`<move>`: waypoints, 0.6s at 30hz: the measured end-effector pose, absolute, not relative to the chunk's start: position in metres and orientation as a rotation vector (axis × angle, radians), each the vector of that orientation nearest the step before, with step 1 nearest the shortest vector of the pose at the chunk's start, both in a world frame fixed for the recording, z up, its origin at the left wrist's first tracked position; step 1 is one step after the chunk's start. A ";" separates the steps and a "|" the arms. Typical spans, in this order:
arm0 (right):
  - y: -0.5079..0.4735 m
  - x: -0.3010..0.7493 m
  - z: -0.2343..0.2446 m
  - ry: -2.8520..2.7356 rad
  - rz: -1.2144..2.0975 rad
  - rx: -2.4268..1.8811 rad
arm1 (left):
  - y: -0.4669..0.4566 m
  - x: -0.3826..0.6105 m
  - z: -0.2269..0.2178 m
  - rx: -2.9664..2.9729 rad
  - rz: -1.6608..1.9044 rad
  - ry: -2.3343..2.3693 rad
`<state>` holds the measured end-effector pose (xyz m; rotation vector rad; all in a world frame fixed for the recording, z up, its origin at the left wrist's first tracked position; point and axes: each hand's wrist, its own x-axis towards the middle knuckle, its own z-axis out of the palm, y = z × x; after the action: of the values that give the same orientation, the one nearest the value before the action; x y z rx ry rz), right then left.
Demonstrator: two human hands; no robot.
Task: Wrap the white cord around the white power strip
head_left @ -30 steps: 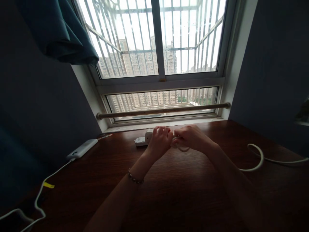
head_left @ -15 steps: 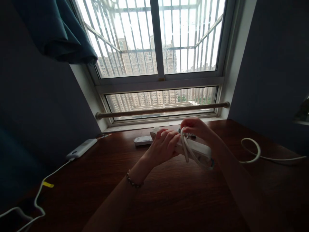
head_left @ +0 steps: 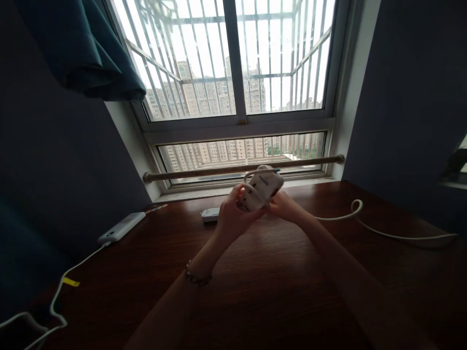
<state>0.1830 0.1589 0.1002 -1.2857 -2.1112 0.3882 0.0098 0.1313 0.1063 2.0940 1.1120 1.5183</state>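
A white power strip [head_left: 260, 187] is held up over the far part of the table, tilted with one end raised toward the window. Its sockets partly show, and a loop of white cord [head_left: 251, 178] goes around it. My left hand [head_left: 233, 210] grips the strip from the left, thumb along its lower side. My right hand [head_left: 285, 206] is closed at the strip's lower right, fingertips hidden behind it. The loose white cord leads from the table toward this hand.
On the brown wooden table [head_left: 255, 291], a small white device [head_left: 209, 215] lies behind my left hand. A white power bank [head_left: 122, 228] with a cable [head_left: 78, 262] is at the left. Cord [head_left: 401, 237] trails off right. A window with a horizontal rail [head_left: 197, 172] stands behind.
The power strip has turned from lying nearly level to tilted up, its near right end now raised. My right hand has moved from above the strip to below and behind it, drawing the cord along.
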 end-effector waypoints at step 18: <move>0.156 0.219 0.118 -2.434 -0.165 -1.458 | 0.167 -0.016 0.104 1.192 0.872 0.946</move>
<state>0.2191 0.1556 0.1181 -1.4577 -2.4343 -0.1651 -0.0164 0.1673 0.1038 1.1923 0.9460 0.8720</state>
